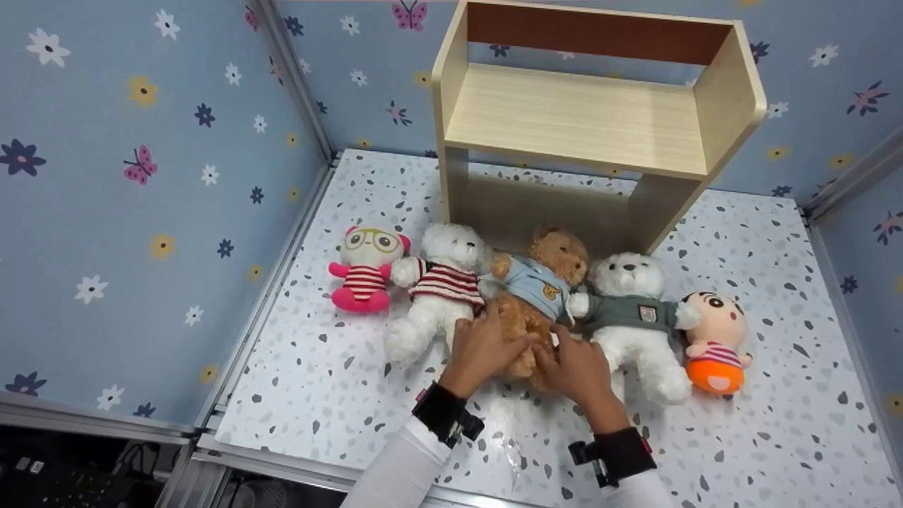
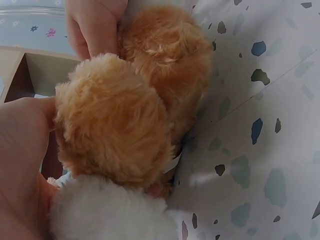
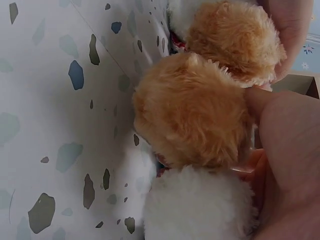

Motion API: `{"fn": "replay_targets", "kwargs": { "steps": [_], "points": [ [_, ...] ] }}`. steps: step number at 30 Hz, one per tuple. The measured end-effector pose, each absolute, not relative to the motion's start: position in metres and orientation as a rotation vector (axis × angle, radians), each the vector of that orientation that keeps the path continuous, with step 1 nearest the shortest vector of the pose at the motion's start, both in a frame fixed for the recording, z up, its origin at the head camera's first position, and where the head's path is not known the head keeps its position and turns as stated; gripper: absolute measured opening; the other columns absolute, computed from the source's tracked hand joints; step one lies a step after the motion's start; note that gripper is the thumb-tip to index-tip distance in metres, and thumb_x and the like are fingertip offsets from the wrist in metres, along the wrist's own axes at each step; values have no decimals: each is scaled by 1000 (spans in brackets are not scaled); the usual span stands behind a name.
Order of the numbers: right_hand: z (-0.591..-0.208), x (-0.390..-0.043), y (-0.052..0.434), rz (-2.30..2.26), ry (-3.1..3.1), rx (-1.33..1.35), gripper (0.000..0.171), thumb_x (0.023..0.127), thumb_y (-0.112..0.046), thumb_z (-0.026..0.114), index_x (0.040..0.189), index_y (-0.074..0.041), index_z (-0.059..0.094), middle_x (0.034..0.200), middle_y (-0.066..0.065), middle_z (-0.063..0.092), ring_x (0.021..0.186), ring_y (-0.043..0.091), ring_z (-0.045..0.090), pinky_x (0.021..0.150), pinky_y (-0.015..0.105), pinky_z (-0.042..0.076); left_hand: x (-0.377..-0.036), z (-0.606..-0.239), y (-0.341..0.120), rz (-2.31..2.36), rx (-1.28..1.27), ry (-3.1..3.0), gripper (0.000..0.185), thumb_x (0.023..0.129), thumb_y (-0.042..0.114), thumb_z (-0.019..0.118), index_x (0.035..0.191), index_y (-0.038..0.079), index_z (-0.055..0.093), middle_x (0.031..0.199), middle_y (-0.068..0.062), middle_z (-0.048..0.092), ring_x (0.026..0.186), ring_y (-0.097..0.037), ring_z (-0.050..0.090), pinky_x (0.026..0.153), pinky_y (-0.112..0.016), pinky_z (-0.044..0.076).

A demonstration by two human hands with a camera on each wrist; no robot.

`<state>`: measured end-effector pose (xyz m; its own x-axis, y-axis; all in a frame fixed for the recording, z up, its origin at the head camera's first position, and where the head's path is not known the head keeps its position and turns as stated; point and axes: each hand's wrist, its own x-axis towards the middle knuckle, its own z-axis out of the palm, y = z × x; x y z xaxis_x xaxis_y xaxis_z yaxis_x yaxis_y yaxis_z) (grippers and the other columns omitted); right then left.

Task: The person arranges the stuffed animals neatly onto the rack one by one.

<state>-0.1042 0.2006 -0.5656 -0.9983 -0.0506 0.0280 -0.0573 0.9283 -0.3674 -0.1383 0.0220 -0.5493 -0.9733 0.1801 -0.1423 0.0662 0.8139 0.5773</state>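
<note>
A brown teddy bear (image 1: 540, 282) in a light blue top lies on its back in the middle of a row of soft toys. My left hand (image 1: 485, 346) grips its leg on the left, thumb on top. The other leg is held by my right hand (image 1: 578, 363). In the left wrist view the bear's furry foot (image 2: 112, 120) sits by the left thumb; the right wrist view has the other foot (image 3: 195, 112) against the right thumb. Close beside the hands lie a white bear in a striped sweater (image 1: 446, 282) and a white bear in a green top (image 1: 631, 310).
A pink panda doll with glasses (image 1: 365, 271) lies at the row's left end, a doll in orange shorts (image 1: 716, 346) at its right. Behind them stands a wooden shelf (image 1: 578, 116) on the speckled table (image 1: 296, 395). Flowered panels (image 1: 169, 212) enclose the sides and back.
</note>
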Motion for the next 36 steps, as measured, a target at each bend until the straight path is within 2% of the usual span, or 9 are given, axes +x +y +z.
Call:
{"fn": "replay_targets", "kwargs": {
  "steps": [3, 6, 8, 11, 13, 17, 26, 29, 36],
  "points": [
    [-566, -104, 200, 561, -3079, 87, 54, 88, -45, 61, 127, -9, 56, 66, 8, 66, 67, 36, 64, 84, 50, 47, -138, -550, 23, 941, 158, 2767, 115, 72, 82, 49, 153, 6, 16, 51, 6, 53, 37, -10, 46, 36, -26, 43],
    [-566, -104, 199, 533, -3083, 84, 54, 86, -45, 62, 126, -9, 56, 63, 7, 64, 66, 35, 64, 85, 49, 47, -137, -549, 23, 941, 148, 2767, 109, 76, 74, 56, 152, 6, 19, 52, 6, 54, 37, -11, 48, 42, -28, 47],
    [-566, -104, 199, 503, -3095, 86, 56, 84, -45, 62, 127, -10, 55, 62, 7, 64, 66, 34, 63, 85, 49, 46, -137, -549, 22, 915, 154, 2786, 101, 80, 66, 61, 151, 5, 21, 53, 6, 55, 38, -11, 49, 60, -34, 52],
    [-566, -104, 199, 484, -3129, 85, 61, 81, -44, 63, 131, -11, 53, 64, 7, 64, 67, 33, 64, 89, 49, 45, -138, -548, 22, 917, 163, 2782, 94, 84, 56, 64, 150, 4, 22, 53, 7, 55, 40, -11, 51, 76, -41, 53],
    [-567, -104, 199, 474, -3159, 88, 65, 79, -45, 63, 133, -11, 52, 65, 8, 65, 69, 33, 64, 91, 49, 43, -138, -548, 22, 885, 171, 2798, 95, 84, 58, 63, 149, 2, 24, 53, 7, 55, 41, -12, 51, 89, -46, 46],
    [-566, -103, 198, 463, -3197, 97, 70, 77, -48, 64, 134, -9, 50, 68, 9, 65, 73, 34, 64, 94, 49, 41, -138, -549, 22, 845, 186, 2813, 97, 83, 64, 60, 148, 0, 27, 52, 6, 54, 43, -13, 50, 101, -48, 38],
    [-568, -101, 198, 451, -3140, 116, 70, 71, -50, 71, 126, -10, 56, 62, 4, 59, 71, 31, 62, 93, 47, 41, -139, -549, 22, 838, 182, 2773, 89, 86, 57, 60, 145, -3, 32, 51, 7, 54, 41, -11, 50, 98, -47, 41],
    [-570, -100, 198, 457, -3103, 127, 66, 70, -51, 74, 121, -13, 58, 59, 1, 56, 67, 29, 61, 92, 47, 42, -139, -549, 22, 810, 197, 2800, 82, 85, 56, 61, 139, -3, 41, 56, 5, 58, 48, -14, 56, 105, -49, 36],
    [-573, -99, 199, 495, -3033, 139, 57, 70, -44, 77, 115, -14, 61, 57, 0, 55, 65, 27, 60, 95, 47, 41, -139, -550, 21, 773, 195, 2901, 73, 80, 58, 66, 123, 0, 55, 70, -2, 65, 67, -23, 65, 98, -49, 41]
  ]
}}
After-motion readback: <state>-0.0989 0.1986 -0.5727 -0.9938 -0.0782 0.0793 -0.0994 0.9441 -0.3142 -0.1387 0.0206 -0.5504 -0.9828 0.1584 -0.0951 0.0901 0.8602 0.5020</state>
